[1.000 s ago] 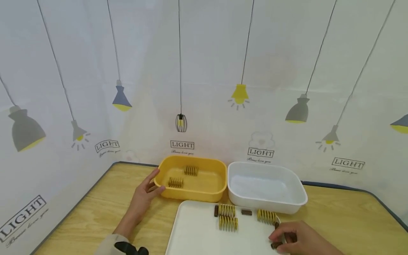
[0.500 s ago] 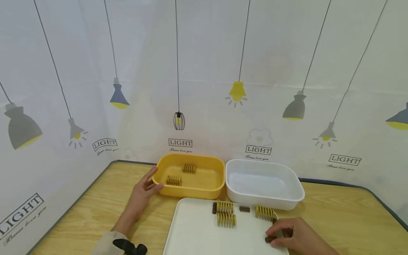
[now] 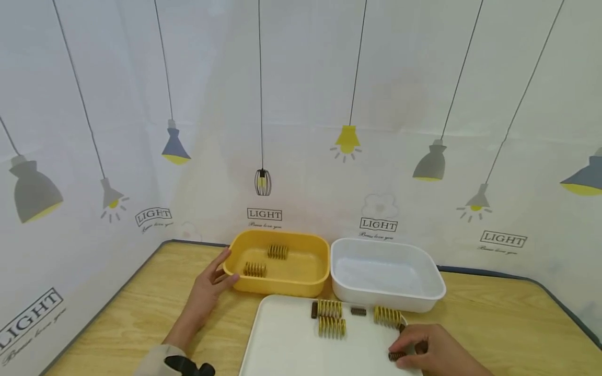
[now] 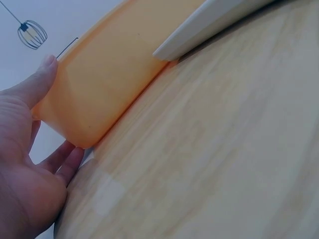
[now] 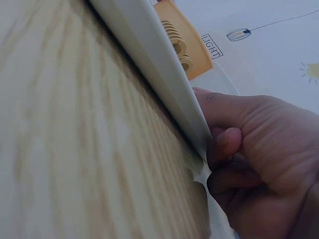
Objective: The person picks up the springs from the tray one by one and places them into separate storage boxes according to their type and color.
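My left hand (image 3: 207, 290) holds the near-left corner of a yellow plastic bin (image 3: 282, 287); thumb and fingers span it, the thumb at the rim in the left wrist view. Two yellow coil springs (image 3: 278, 252) lie inside. Over the right edge of a white tray (image 3: 291, 350), my right hand (image 3: 435, 347) pinches a small dark coil spring (image 3: 396, 356) between thumb and forefinger. In the right wrist view, the hand hides this spring. Three larger yellow springs (image 3: 332, 327) lie at the tray's far side, with small dark springs (image 3: 358, 312) near them, one partly behind my right hand.
A white bin (image 3: 388, 274) stands right of the yellow one, behind the tray. Both bins are close to a white wall sheet (image 3: 305, 172) printed with lamps. Everything stands on a wood-grain table (image 3: 498, 318).
The right hand has shifted slightly left with the small dark spring between its fingers. The left hand stays on the yellow bin. The head view has moved a little.
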